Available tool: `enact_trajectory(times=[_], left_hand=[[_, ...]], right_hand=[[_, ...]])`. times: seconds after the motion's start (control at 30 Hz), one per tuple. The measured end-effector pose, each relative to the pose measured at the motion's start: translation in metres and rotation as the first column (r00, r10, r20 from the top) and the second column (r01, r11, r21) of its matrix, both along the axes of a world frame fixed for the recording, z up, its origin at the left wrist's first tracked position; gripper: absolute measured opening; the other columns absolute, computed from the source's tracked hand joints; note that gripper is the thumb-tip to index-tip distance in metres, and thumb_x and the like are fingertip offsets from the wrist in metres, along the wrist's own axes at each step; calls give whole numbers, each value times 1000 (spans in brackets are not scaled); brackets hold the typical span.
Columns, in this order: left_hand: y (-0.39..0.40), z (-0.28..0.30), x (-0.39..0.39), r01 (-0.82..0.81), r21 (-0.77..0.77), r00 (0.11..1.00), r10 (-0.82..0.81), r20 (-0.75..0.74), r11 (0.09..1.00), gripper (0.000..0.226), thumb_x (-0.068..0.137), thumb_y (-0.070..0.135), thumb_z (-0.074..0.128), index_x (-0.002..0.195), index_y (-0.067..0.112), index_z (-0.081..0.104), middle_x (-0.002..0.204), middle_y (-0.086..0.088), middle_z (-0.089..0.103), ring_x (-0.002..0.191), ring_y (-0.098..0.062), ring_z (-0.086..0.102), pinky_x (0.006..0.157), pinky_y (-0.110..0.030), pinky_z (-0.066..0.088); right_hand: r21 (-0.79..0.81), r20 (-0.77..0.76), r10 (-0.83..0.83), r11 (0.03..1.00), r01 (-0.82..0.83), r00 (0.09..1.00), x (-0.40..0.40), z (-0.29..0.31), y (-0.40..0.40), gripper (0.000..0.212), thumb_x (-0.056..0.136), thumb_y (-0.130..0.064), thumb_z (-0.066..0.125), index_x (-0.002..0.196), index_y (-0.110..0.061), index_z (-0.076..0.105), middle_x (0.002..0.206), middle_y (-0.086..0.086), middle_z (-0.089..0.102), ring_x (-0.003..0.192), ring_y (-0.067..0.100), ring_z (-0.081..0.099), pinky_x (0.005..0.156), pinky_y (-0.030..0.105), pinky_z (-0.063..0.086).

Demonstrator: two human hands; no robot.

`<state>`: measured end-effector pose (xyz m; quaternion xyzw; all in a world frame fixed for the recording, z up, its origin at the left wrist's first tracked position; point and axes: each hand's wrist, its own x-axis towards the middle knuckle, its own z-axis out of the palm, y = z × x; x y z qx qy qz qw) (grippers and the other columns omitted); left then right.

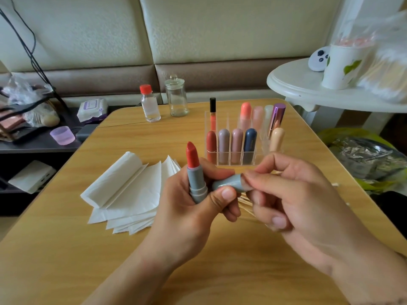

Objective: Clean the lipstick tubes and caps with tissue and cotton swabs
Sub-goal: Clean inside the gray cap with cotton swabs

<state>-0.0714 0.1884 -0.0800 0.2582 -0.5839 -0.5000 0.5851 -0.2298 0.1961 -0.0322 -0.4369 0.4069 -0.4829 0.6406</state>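
**Light tube, soft bullet: hold by the barrel**

Above the table's [66,249] middle, the left hand [189,208] curls round the lipstick tube [196,184], bullet exposed and smearable. Right hand [293,201] pinches the slippery grey cap [229,183]. Tissues [130,194] lie toward the left edge.

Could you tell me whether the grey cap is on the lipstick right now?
No, the lipstick stands uncapped in the left hand, its grey cap held alongside.

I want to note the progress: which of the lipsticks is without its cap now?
The grey lipstick in the left hand: its red stick is bare. The lipsticks in the clear organizer all wear caps.
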Motion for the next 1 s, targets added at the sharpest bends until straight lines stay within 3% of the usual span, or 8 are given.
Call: enact_trajectory(times=[0.2,0.33,0.43,0.53,0.7,0.77,0.87,1.0], left_hand=[[-2,-2,-8,13,56,998,-10,-56,998,11,85,13,62,95,12,66,69,-17,63,57,-24,61,56,-30,50],[-3,6,-8,58,133,975,-27,-220,989,8,86,10,66,89,16,71,75,-12,63,56,-19,58,54,-24,49],[-2,12,-3,199,186,921,-119,-372,962,11,87,19,63,92,11,70,80,-10,62,58,-14,58,54,-20,49],[-1,15,-1,315,229,849,-166,-501,921,15,90,19,60,95,5,62,79,-10,62,57,-12,59,51,-18,50],[0,19,4,425,235,790,-231,-569,874,18,94,22,58,93,6,67,82,-10,62,58,-12,61,52,-18,52],[0,19,4,476,232,754,-258,-604,849,19,95,21,59,95,3,66,84,-12,62,60,-13,62,53,-19,53],[-2,17,4,570,224,679,-300,-670,790,25,100,21,53,99,-1,64,87,-16,61,64,-16,64,56,-22,55],[-5,13,7,671,240,582,-297,-757,701,30,103,21,48,105,-5,63,91,-18,60,68,-19,63,60,-25,55]], right_hand=[[235,191,93,962,-137,977,-11,7,-1,16,67,-11,60,53,-12,68,51,-1,41,30,1,25,31,13,11],[188,195,-88,981,50,977,-24,6,-11,26,71,-15,60,94,-2,61,53,-5,41,33,1,27,31,13,16],[103,108,-120,989,109,987,-30,5,-16,20,74,-20,62,90,-10,57,57,-3,45,37,6,33,32,16,17],[-50,-163,-82,996,75,983,-24,0,-14,11,79,-25,66,80,-14,66,63,2,59,43,17,46,32,20,26],[-445,-596,-238,893,-69,767,-4,-15,-1,31,70,-56,71,78,-27,64,67,-8,69,54,13,60,52,28,48],[-547,-741,-350,809,-213,574,1,-31,3,16,82,-50,65,82,-35,62,65,-15,62,57,5,56,50,29,43],[-601,-799,-519,684,-413,303,11,-42,6,9,77,-49,50,79,-40,54,62,-30,26,59,-1,32,48,8,20],[-675,-737,-563,589,-444,374,12,-48,5,15,75,-45,51,74,-37,64,59,-20,50,67,7,46,42,22,34]])
